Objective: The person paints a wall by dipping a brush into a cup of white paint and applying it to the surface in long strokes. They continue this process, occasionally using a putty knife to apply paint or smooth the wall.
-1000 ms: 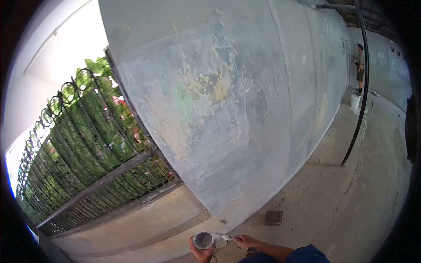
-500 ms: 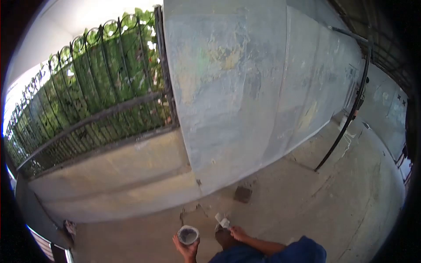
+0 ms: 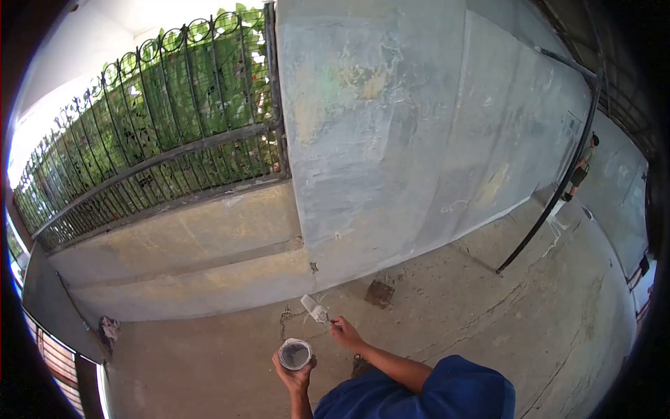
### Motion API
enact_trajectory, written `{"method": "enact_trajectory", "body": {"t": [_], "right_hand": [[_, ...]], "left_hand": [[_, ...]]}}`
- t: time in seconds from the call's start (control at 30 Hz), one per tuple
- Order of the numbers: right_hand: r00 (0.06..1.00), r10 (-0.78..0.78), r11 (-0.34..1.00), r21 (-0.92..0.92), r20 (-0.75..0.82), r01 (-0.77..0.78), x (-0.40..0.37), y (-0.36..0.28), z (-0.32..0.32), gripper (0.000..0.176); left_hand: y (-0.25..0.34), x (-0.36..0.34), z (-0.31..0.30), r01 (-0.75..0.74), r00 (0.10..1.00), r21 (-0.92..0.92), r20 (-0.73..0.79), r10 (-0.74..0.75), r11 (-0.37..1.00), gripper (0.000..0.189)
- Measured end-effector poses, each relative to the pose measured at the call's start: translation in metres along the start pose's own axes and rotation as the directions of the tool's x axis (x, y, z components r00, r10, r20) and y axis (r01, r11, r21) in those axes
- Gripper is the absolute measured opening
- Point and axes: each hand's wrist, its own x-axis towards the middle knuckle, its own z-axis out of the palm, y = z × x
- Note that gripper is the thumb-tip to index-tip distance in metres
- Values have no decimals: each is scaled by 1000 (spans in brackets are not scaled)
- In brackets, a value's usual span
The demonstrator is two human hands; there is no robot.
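Note:
My left hand (image 3: 296, 377) is wrapped round a small round pot (image 3: 295, 344), held upright at the bottom centre. Its rim is smeared with white, and a greyish surface shows inside. To the right of it and a little higher, my right hand (image 3: 345, 334) is closed on the handle of a paintbrush (image 3: 315, 308). The brush's broad head is coated white and points up and left, apart from the pot and above the floor. The fine details of the brush are too small to make out.
A patchy grey wall (image 3: 363, 181) rises ahead, joining a low wall (image 3: 188, 241) under an iron fence (image 3: 167, 105) with greenery. A brown square (image 3: 380, 294) lies on the concrete floor (image 3: 447, 328). A dark pole (image 3: 551, 206) slants at the right, with another person (image 3: 581, 167) behind it.
My right hand has moved up and left with the paintbrush, nearer the pot. My left hand and the pot sit slightly higher. The view has shifted, and the person behind the pole shows more clearly.

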Motion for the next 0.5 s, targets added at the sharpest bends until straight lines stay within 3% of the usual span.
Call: {"method": "enact_trajectory", "body": {"t": [0.03, 0.07, 0.13, 0.23, 0.27, 0.3, 0.33, 0.37, 0.43, 0.5], "right_hand": [[1000, -4, 1000, 2, -8, 4, -7, -7, -2, 39], [999, -34, 999, 23, -5, 35, -18, -10, -3, 37], [998, -64, 997, 48, -6, 64, -40, -7, -5, 34], [995, -75, 997, 9, -60, 76, -72, 12, -26, 33], [996, 62, 998, 25, -56, -61, -83, 23, -36, 35], [978, 199, 979, 43, -54, -197, -94, 32, -42, 38], [976, 204, 978, 52, -78, -201, -104, 48, -44, 38], [971, 189, 982, 54, -145, -182, -116, 69, -53, 40], [942, 188, 982, 60, -279, -178, -146, 86, -82, 42], [927, 209, 977, 109, -311, -184, -178, 90, -103, 44]], "left_hand": [[1, -2, 5, 53, 999, -183, 11, -52, 982, 72], [0, -4, 7, 53, 999, -184, 17, -51, 981, 72], [-7, -7, 9, 13, 999, 56, 34, -15, 998, 69], [-19, -19, 15, 16, 997, -35, 82, -13, 999, 69], [-17, -21, 17, 11, 995, -34, 99, -7, 999, 69], [-11, -25, 20, -20, 992, 81, 127, 10, 997, 71], [-9, -28, 23, -52, 987, 187, 161, 22, 981, 73], [-39, -38, 24, 32, 976, -9, 217, -29, 999, 81], [-54, -62, 33, 86, 968, -140, 244, -50, 986, 86], [-46, -74, 60, 161, 941, -285, 333, -60, 945, 92]]}}
